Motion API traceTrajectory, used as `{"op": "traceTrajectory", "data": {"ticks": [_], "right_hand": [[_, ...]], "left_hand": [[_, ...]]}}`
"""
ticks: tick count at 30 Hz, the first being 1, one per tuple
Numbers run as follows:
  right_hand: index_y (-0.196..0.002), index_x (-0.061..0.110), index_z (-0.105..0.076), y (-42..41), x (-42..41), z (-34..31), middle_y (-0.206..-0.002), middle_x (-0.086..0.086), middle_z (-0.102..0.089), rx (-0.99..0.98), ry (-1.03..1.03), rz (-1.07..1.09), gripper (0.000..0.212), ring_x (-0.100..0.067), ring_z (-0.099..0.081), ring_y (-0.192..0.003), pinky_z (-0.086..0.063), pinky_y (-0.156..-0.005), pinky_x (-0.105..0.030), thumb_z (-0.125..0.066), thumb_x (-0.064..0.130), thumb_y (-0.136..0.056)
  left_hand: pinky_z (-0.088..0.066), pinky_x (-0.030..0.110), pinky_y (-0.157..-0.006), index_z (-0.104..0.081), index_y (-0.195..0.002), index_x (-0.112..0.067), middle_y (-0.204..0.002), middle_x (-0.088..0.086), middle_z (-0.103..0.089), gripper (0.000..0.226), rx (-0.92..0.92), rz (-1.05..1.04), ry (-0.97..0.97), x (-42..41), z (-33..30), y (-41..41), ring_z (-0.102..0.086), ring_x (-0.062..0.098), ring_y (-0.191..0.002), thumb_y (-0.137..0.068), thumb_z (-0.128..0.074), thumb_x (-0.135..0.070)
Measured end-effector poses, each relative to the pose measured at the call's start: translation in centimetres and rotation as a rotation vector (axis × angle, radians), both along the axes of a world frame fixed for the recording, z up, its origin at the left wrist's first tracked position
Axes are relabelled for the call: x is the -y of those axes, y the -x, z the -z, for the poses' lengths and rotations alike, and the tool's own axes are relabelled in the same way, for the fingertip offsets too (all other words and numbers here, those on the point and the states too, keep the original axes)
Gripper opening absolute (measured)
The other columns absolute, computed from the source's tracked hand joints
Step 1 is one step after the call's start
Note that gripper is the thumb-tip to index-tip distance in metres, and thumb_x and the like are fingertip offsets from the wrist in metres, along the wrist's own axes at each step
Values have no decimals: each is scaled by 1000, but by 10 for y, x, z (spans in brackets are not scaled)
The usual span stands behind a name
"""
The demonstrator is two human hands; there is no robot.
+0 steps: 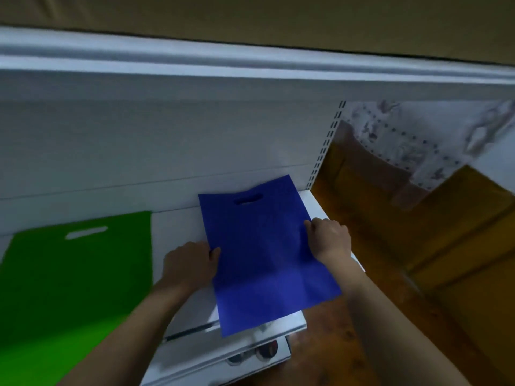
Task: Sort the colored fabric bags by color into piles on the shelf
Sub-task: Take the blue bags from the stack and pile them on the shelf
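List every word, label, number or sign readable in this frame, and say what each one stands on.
None can be read.
Blue bag: plain, no print.
Green bag: plain, no print.
Shelf: no label or price tag visible.
Patterned sheet at the upper right: dots and grey motifs, blurred, no legible text.
Items under the shelf: round shapes, too blurred to read.

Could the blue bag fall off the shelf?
Maybe. The blue bag sticks out past the front edge of the white shelf, and it sits near the shelf's right end. If the left hand and right hand, which pinch its two sides, let go now, it might slide off. The green bag lies apart, so colors stay separate.
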State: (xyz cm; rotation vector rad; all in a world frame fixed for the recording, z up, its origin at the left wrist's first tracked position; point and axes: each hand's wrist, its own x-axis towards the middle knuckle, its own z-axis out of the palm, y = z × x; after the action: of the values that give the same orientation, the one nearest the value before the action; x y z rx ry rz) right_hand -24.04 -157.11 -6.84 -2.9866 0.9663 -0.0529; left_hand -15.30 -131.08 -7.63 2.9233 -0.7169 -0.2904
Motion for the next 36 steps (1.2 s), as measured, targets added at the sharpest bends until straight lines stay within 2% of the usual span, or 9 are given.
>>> {"op": "traceTrajectory", "data": {"ticks": [4, 6, 8, 10, 19, 26, 29, 33, 36], "right_hand": [[-97, 12, -63, -4, 18, 15, -77, 2, -50, 59, -2, -60, 44, -15, -46, -68, -32, -64, -26, -31, 42, -102], [-104, 11, -59, -6, 24, 17, -88, -1, -55, 125, -68, -27, 40, -14, -50, -74, -35, -62, -25, -37, 45, -100], [-114, 13, -56, -5, 28, 16, -104, -4, -58, 118, -143, 9, 41, -16, -55, -84, -43, -65, -26, -41, 47, -98], [-118, 15, -55, -4, 31, 18, -111, -5, -57, 74, -204, 1, 41, -17, -57, -90, -47, -68, -26, -42, 47, -98], [-119, 15, -54, -4, 31, 25, -112, -4, -57, 124, -269, -32, 35, -17, -57, -93, -51, -73, -28, -48, 41, -96], [-127, 13, -50, -1, 27, 22, -120, -7, -55, 155, -254, -21, 40, -20, -53, -104, -47, -80, -29, -47, 40, -97], [-132, 12, -46, -2, 17, 13, -126, -9, -53, 166, -179, -33, 48, -24, -50, -111, -44, -89, -32, -47, 43, -95], [-138, 14, -42, -8, -17, -1, -134, -9, -48, 263, -243, -155, 53, -26, -43, -122, -38, -98, -36, -52, 42, -94], [-140, 16, -41, -14, -59, -10, -136, -6, -46, 288, -320, -302, 53, -25, -38, -125, -33, -101, -35, -52, 41, -94]], "left_hand": [[-50, 31, -73, -60, -97, -15, -96, 5, -65, 52, 48, -64, -61, 13, 6, 2, -64, 24, -85, -100, -25, -54], [-48, 31, -72, -57, -95, -16, -96, 5, -65, 51, 62, -97, -59, 14, 8, 2, -64, 24, -86, -100, -25, -56], [-49, 31, -70, -53, -94, -16, -94, 5, -65, 49, 61, -113, -23, 14, 9, 5, -63, 24, -83, -99, -24, -56], [-48, 30, -67, -52, -98, -16, -94, 4, -65, 48, 61, -111, -12, 18, 10, 8, -63, 23, -82, -99, -24, -55], [-46, 30, -70, -53, -110, -14, -101, 6, -66, 44, 80, -138, -63, 31, 12, 9, -64, 24, -87, -101, -28, -49], [-48, 32, -70, -49, -91, -18, -92, 5, -65, 39, 26, -218, 42, 25, 10, 11, -62, 24, -81, -99, -32, -52], [-49, 31, -70, -53, -94, -20, -89, 2, -65, 37, 53, -272, 103, 14, 4, 15, -62, 21, -79, -98, -35, -53], [-47, 29, -69, -55, -94, -22, -90, 1, -67, 30, 118, -326, 157, -12, -4, 22, -64, 24, -86, -96, -44, -51], [-43, 29, -66, -56, -88, -24, -83, 2, -68, 26, 131, -367, 229, -43, -8, 30, -65, 25, -83, -94, -49, -49]]}}
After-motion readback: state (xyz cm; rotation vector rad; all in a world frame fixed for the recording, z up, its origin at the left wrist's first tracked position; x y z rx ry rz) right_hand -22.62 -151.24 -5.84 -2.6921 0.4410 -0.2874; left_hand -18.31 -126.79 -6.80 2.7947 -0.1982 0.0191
